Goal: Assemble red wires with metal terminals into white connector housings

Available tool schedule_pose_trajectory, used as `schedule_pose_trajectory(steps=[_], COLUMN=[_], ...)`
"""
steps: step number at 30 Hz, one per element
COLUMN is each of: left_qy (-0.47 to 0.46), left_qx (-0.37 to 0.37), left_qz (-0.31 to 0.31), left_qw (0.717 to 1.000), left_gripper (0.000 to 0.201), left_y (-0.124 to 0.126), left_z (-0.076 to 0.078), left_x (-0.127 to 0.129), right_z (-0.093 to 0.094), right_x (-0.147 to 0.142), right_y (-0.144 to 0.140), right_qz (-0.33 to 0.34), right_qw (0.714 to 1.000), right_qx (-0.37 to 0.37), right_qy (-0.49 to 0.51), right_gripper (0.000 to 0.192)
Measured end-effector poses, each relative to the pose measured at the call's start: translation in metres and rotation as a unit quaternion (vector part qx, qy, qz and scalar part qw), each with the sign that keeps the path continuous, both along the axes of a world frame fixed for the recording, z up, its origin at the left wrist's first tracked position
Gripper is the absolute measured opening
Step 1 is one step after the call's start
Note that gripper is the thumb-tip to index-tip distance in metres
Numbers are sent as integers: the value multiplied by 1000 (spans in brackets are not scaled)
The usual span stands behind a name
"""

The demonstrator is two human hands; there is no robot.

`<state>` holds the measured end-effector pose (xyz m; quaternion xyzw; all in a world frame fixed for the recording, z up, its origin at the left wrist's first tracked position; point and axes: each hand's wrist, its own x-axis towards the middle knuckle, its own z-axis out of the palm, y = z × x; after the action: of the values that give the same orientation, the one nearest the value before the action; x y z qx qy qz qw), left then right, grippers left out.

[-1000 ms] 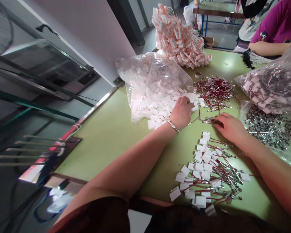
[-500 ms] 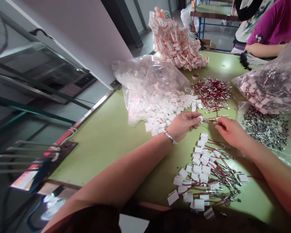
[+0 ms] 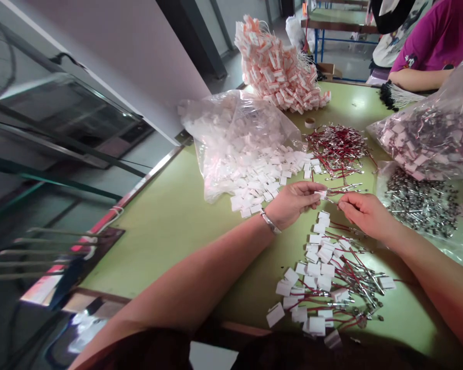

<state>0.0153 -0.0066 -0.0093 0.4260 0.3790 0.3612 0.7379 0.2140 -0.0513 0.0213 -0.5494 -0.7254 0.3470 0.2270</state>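
My left hand [image 3: 293, 201] pinches a small white plastic housing [image 3: 323, 195] at its fingertips, just above the green table [image 3: 170, 221]. My right hand [image 3: 360, 211] holds thin red wires with metal terminals [image 3: 345, 189], their ends meeting the white housing. Both hands hover over a heap of finished white housings with red wires [image 3: 330, 277] near the table's front edge. Loose white housings [image 3: 268, 177] spill from a clear bag [image 3: 235, 133] just left of my left hand.
A tangle of red wires [image 3: 337, 146] lies behind the hands. Clear bags of metal parts [image 3: 422, 203] and wired housings [image 3: 428, 139] sit at the right. A pile of pink-and-white tags [image 3: 278, 67] stands at the back. Another person in a magenta shirt [image 3: 435, 46] sits at far right.
My left hand came off the loose white housings with one pinched. My right hand lifted red wires from the table. The two hands drew together above the finished heap.
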Motion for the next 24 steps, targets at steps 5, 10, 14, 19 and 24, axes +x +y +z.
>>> schedule_pose_trajectory(steps=[5,10,14,19,24], left_qy=[27,108,159,182,145], left_qx=[54,142,271,317,147], left_qz=[-14,-30,-28,-55,-57], left_qw=[998,984,949,929,977], left_gripper=[18,22,17,16,15], left_y=[1,1,-2,-9,-14], left_z=[-4,-2,6,8,2], left_x=[-1,-2,-2,2,9], right_z=[1,2,4,0,-7], right_x=[1,3,4,3,1], right_y=[1,1,2,2,-1], right_qz=[-14,-54,-68,-59,-11], right_qw=[980,916,889,895,962], right_qx=[-172,-331,-385,-370,-221], right_qy=[99,222,238,242,161], right_gripper=[23,22,24,28,30])
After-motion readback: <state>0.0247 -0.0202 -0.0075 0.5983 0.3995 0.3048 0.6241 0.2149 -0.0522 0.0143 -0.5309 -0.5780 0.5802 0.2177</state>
